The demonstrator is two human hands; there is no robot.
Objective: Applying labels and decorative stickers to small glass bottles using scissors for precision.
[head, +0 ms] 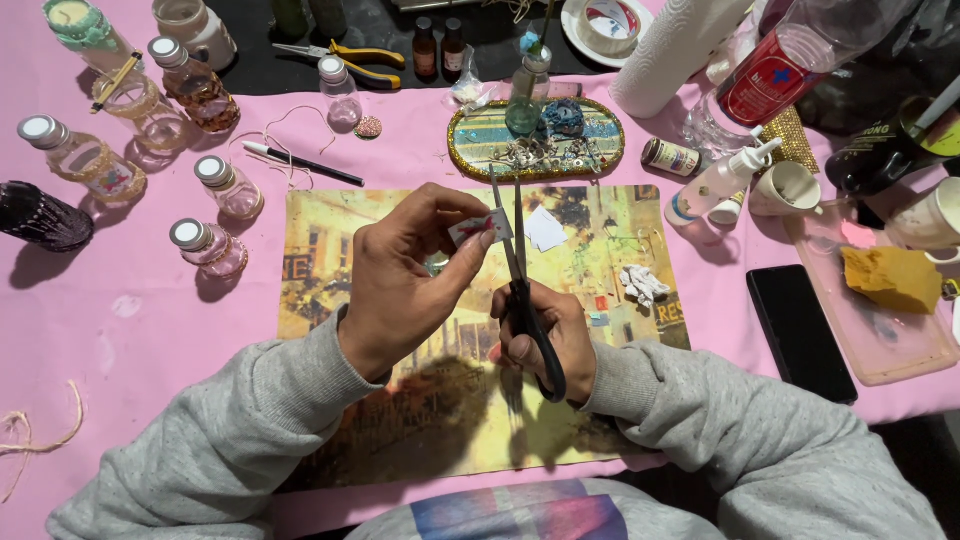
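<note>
Cutting a small paper scrap over the printed mat

Our left hand (400, 285) pinches a small paper scrap (480, 228) between thumb and fingertips, fingers narrow, above the yellow printed mat (330, 250). Our right hand (545, 340) grips the black-handled scissors (520, 290), fingers closed through the loops, blades up and just open beside the scrap. Risk, as we judge it: the blades run close to the left fingertips, so a slip could nick them, or the tiny scrap could twist and cut crooked. Small glass bottles (215, 210) crowd the left, an oval beaded tray (535, 140) sits just ahead; free room lies mostly on the mat.
</note>
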